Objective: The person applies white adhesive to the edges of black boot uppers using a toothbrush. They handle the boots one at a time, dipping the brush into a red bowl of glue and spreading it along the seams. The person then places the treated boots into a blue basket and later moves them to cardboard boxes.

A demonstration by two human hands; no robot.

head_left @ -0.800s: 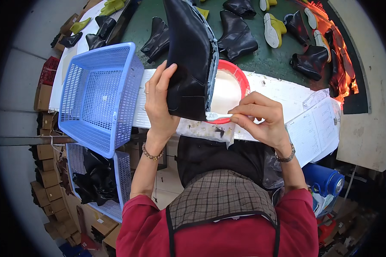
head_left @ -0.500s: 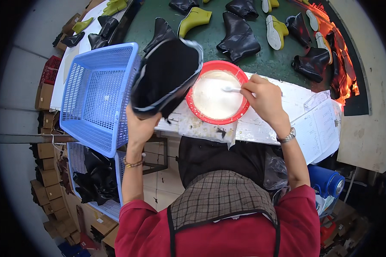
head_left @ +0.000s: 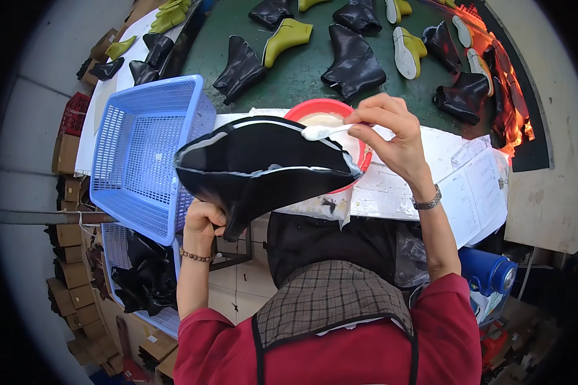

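Observation:
My left hand (head_left: pixel 204 221) is closed on a black boot upper (head_left: pixel 263 192) at its lower left. The upper's wide opening faces up, and pale white strips run along its edge. Pinched in the fingers of my right hand (head_left: pixel 392 131) is a slim white-handled brush (head_left: pixel 324 131), its head coated in thick white paste. That head is at the far right edge of the opening; whether it touches the edge I cannot tell. Behind the upper stands a red bowl (head_left: pixel 364 157) of white paste, now partly covered.
An upper blue basket (head_left: pixel 144 151) stands left, above another basket (head_left: pixel 173 279) holding black pieces. Black boot uppers (head_left: pixel 353 61) and yellow-green boot-shaped forms (head_left: pixel 288 40) lie on the green table (head_left: pixel 282 83). Papers (head_left: pixel 472 192) and a blue flask (head_left: pixel 488 269) are at right.
The boot upper has swung right and tilted, and now overlaps the bowl. My right hand has lifted the brush out of the paste to the upper's edge, its head now loaded with white.

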